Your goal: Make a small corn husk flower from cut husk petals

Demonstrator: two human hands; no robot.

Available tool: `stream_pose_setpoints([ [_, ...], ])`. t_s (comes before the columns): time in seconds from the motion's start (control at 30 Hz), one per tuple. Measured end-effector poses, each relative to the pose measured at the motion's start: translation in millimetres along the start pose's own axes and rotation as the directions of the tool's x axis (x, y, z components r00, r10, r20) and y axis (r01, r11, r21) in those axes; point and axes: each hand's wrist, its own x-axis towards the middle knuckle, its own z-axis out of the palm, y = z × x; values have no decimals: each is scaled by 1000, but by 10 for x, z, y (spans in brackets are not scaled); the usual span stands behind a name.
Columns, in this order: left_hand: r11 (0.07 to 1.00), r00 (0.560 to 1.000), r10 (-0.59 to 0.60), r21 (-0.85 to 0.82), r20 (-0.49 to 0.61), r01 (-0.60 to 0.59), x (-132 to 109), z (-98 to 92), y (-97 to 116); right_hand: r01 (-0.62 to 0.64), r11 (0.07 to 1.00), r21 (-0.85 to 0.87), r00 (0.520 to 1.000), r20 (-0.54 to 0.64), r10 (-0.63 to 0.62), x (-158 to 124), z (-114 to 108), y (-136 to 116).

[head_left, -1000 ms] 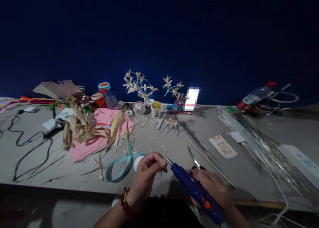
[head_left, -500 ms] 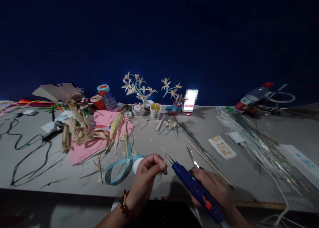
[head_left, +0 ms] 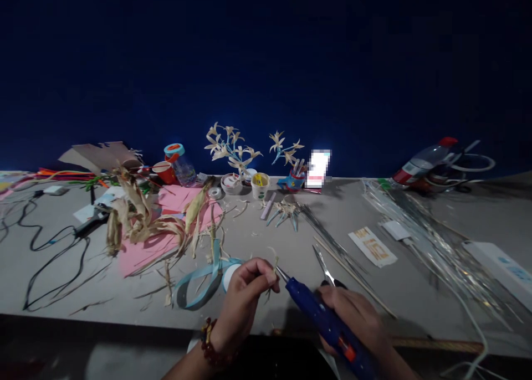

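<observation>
Between thumb and fingers, my left hand [head_left: 251,286] pinches a thin pale strip of dried husk [head_left: 276,258]; its lower ends hang below the fingertips. My right hand [head_left: 353,313] is wrapped round a blue glue gun [head_left: 320,313], whose metal nozzle points up and left, at or very near the strip. Whether the tip touches it I cannot tell. Scissors [head_left: 326,266] lie just beyond my right hand, their handles partly hidden. A roll of light blue tape [head_left: 197,291] lies left of my left hand, partly behind it.
Dried corn husks [head_left: 141,214] lie on pink paper [head_left: 145,250] at the left, near black cables [head_left: 31,258]. Husk flowers [head_left: 228,142] stand at the back beside small tubs [head_left: 260,186]. Wire bundles [head_left: 449,247] and a tilted bottle [head_left: 424,161] lie on the right.
The glue gun's nozzle has come slightly closer to the strip in my left hand. Both hands keep their grips, and the view has shifted slightly.
</observation>
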Motion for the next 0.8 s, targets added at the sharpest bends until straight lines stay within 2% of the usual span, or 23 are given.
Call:
stream_pose_setpoints([
  [0.17,1000,1000,-6,-12,11,6,-12,27,25,-24,1000,1,1000,2,24,32,-22,-3],
  [0.33,999,1000,-13,-43,6,13,3,25,24,3,1000,-15,1000,-8,-3,-7,1,11],
  [0.53,994,996,-64,-84,64,70,2,-21,0,-104,994,-32,993,59,106,-111,10,91],
  [0.6,988,989,-84,-119,120,98,-10,-73,5,-192,978,-86,971,129,202,-177,-17,174],
  [0.67,978,977,-101,-159,186,132,-14,-160,25,-286,940,-185,928,191,320,-295,-70,305],
  [0.73,980,968,-73,-161,241,114,-9,-277,62,-375,870,-320,872,196,448,-461,-158,480],
  [0.8,990,970,-10,-137,242,45,4,-406,103,-449,749,-488,807,138,574,-646,-282,688],
])
